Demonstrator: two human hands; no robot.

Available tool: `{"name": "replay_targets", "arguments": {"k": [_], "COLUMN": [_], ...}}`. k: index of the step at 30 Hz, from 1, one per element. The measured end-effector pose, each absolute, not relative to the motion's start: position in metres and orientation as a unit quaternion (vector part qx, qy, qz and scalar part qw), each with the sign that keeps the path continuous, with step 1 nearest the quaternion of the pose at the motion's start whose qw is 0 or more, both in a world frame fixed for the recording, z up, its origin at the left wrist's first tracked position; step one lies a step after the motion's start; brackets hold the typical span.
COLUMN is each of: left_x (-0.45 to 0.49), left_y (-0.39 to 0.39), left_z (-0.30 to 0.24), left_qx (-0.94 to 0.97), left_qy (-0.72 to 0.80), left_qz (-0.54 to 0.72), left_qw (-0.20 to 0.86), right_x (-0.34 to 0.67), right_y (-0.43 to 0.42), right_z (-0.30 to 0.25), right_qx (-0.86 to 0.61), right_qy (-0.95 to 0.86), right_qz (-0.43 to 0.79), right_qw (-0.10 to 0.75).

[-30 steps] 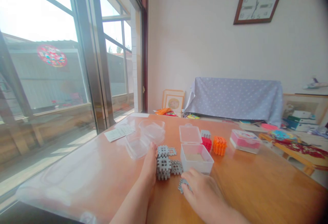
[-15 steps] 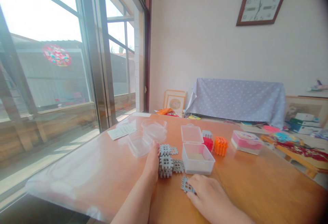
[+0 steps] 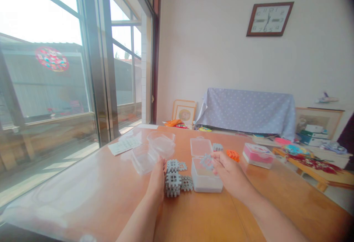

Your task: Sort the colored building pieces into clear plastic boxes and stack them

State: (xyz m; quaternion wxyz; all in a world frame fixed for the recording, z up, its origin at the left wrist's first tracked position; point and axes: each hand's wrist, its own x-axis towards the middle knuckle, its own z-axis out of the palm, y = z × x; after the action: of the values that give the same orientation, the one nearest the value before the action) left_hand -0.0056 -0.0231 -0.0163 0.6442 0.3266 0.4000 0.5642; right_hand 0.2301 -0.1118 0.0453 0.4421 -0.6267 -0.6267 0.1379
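My right hand [image 3: 228, 170] pinches a flat grey waffle block [image 3: 206, 160] in the air above an open white plastic box [image 3: 206, 185]. My left hand [image 3: 157, 180] rests edge-down on the wooden table [image 3: 210, 216], fingers stretched out, touching a stacked grey block cube [image 3: 173, 184]. More flat grey pieces [image 3: 177, 165] lie just behind the cube, and one [image 3: 187, 183] lies beside it. The box's clear lid [image 3: 200, 147] lies behind it.
Empty clear tubs [image 3: 153, 150] and a paper slip [image 3: 123, 145] sit to the left. An orange block cube [image 3: 233, 155], a grey piece [image 3: 217, 147] and a closed pink-filled box [image 3: 256, 155] stand at the back right. Large windows run along the left; a covered sofa [image 3: 246, 111] stands behind.
My right hand picked the grey block off the table near me and lifted it forward over the white box. The left hand stayed by the cube. The camera tilted slightly.
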Motion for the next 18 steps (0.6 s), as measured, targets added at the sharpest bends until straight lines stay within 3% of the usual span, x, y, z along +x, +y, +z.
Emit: {"name": "replay_targets", "arguments": {"k": [10,18], "left_x": [-0.003,-0.004], "left_y": [-0.019,-0.017], "left_z": [-0.016,-0.018], "left_qx": [0.32,0.32], "left_qy": [0.432,0.431], "left_qz": [0.555,0.557], "left_qw": [0.635,0.633], "right_x": [0.242,0.246], "right_y": [-0.045,-0.033], "right_z": [0.035,0.012], "right_qx": [-0.7,-0.687], "right_qy": [-0.628,-0.686], "right_qz": [0.221,0.107], "right_qw": [0.258,0.215]}}
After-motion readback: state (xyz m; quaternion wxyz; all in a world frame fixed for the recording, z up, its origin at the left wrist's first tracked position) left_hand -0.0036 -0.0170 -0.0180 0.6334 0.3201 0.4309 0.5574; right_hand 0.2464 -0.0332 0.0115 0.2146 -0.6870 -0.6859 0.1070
